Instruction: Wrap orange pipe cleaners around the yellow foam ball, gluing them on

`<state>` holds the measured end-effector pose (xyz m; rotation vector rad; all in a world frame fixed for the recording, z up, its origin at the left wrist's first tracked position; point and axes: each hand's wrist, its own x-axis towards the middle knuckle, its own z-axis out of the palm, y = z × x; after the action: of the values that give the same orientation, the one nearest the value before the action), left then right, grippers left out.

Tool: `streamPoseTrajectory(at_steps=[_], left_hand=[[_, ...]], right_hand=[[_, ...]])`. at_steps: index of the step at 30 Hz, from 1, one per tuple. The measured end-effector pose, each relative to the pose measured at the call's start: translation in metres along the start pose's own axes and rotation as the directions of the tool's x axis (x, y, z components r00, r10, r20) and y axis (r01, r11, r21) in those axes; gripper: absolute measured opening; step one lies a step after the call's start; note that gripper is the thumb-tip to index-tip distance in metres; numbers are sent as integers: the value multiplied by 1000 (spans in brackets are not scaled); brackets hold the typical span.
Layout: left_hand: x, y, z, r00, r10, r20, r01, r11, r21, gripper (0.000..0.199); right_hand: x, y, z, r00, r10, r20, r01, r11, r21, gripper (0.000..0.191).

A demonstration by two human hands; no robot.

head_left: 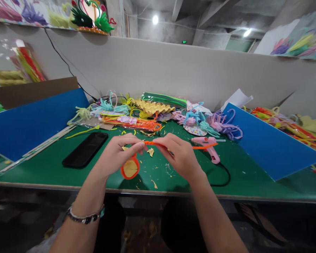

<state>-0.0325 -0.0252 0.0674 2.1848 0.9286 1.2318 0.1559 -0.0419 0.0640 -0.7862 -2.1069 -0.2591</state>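
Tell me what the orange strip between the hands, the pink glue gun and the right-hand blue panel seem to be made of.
Orange strip: probably fuzzy chenille, matte, from its soft, twisted look; any core is hidden.
Pink glue gun: likely hard plastic, smooth, from its moulded body.
Blue panel: perhaps card or foam board, even-surfaced, from its stiff, flat shape and pale edge.

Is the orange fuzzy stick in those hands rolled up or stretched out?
Stretched out where it shows: the orange fuzzy stick runs between the left hand and right hand, an end poking out beyond. Rest hidden.
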Motion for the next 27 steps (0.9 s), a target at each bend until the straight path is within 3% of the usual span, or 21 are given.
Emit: streamPoseTrajectory(at_steps=[4, 7, 14, 17, 20, 22, 24, 25, 27], left_hand=[[0, -1, -1, 996, -90, 27, 92, 992, -82, 27], [0, 0, 0, 996, -89, 21, 90, 995, -53, 26], [-1, 2, 0, 995, 92, -29, -87, 983, 160, 28], [0, 1, 0, 980, 193, -48, -175, 951, 257, 29], [1, -1, 2, 950, 307, -54, -274, 906, 322, 29], [1, -3, 4, 937, 343, -60, -301, 886, 354, 28], [0, -3, 5, 937, 343, -64, -297, 881, 367, 27], [0, -3, 5, 942, 330, -64, -286, 887, 362, 26], [0, 0, 4, 958, 279, -65, -244, 914, 324, 27]], right_hand=[[-2, 2, 1, 993, -121, -16, 115, 969, -218, 25], [-2, 2, 2, 991, -134, -22, 123, 953, -278, 26], [0, -2, 0, 999, 36, 35, -34, 998, -57, 23], [2, -6, -1, 985, 161, 60, -167, 979, 117, 20], [7, -10, 0, 915, 370, 159, -402, 831, 383, 23], [9, -11, 2, 827, 482, 290, -556, 621, 552, 26], [10, -10, 3, 763, 508, 399, -630, 449, 634, 27], [10, -10, 4, 758, 504, 414, -637, 431, 640, 27], [9, -10, 3, 787, 489, 376, -610, 528, 591, 25]])
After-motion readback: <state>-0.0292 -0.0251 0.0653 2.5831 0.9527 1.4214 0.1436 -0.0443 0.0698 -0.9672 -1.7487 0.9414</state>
